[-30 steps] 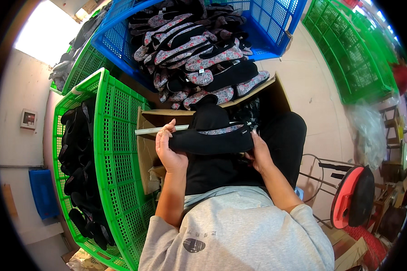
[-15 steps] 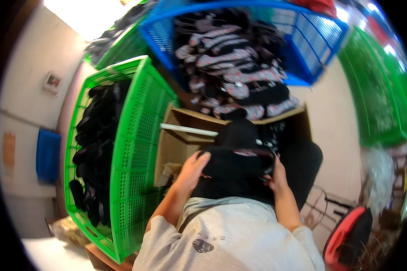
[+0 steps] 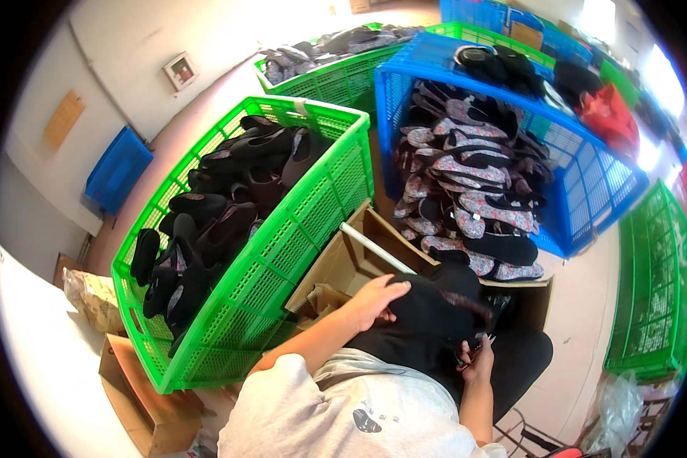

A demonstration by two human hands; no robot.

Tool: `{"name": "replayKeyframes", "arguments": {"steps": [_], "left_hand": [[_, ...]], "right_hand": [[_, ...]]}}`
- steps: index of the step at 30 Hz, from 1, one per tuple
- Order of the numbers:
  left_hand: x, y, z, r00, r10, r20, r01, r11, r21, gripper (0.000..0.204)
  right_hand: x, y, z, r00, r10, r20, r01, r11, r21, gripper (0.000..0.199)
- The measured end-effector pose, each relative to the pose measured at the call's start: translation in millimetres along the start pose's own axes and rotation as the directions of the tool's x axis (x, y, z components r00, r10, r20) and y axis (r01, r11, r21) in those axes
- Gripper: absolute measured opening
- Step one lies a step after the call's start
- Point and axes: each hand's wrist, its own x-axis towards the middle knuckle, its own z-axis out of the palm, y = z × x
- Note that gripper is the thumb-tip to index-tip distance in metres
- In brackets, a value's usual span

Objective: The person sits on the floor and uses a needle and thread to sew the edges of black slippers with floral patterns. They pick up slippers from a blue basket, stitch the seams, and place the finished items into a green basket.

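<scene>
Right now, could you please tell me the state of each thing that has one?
Left hand: fingers curled, by the dark shoe.
Right hand: closed around a small dark object, kind unclear.
Dark shoe: between the hands, outline unclear.
Cardboard box: open.
White rod: lying slantwise across the box.
Left green crate: open, loaded with black shoes.
Blue crate: open, piled with floral shoes.
Red bag: crumpled.
</scene>
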Motion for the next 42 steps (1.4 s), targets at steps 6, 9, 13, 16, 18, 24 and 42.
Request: {"name": "replayKeyframes", "arguments": {"steps": [6, 9, 13, 16, 18, 24, 42], "left_hand": [[-31.9, 69.1, -60.1, 0.878, 0.319, -0.357, -0.418, 0.875, -0.245, 0.024], [-51.1, 111.6, -100.9, 0.523, 0.578, -0.626, -0.798, 0.590, -0.122, 0.028], [-45.2, 135.5, -153.0, 0.266, 0.726, -0.634, -0.947, 0.320, -0.031, 0.047], [-18.1, 107.9, -166.3, 0.296, 0.607, -0.737, -0.915, 0.401, -0.037, 0.082], [1.0, 79.7, -147.8, 0.378, 0.562, -0.735, -0.847, 0.531, -0.030, 0.073], [38.6, 26.9, -85.9, 0.697, 0.393, -0.600, -0.569, 0.812, -0.130, 0.045], [220.2, -2.2, 54.1, 0.741, 0.540, 0.399, -0.560, 0.169, 0.811, 0.041]], "right_hand": [[4.9, 2.4, 5.8, 1.000, -0.008, 0.013, 0.008, 1.000, 0.002, 0.021], [8.6, 6.4, 5.7, 0.999, -0.019, 0.034, 0.018, 1.000, 0.020, 0.021], [9.4, 8.7, 5.9, 0.999, -0.026, 0.037, 0.026, 1.000, -0.005, 0.022], [11.5, 9.2, 10.8, 0.999, -0.023, 0.039, 0.023, 1.000, -0.011, 0.022], [7.9, 8.2, 11.5, 0.999, -0.024, 0.030, 0.024, 1.000, 0.004, 0.021], [-3.0, 4.1, 14.7, 1.000, -0.020, 0.015, 0.021, 0.999, -0.042, 0.019], [7.8, 4.6, 16.8, 0.998, 0.011, 0.060, -0.007, 0.999, -0.051, 0.018]]}}
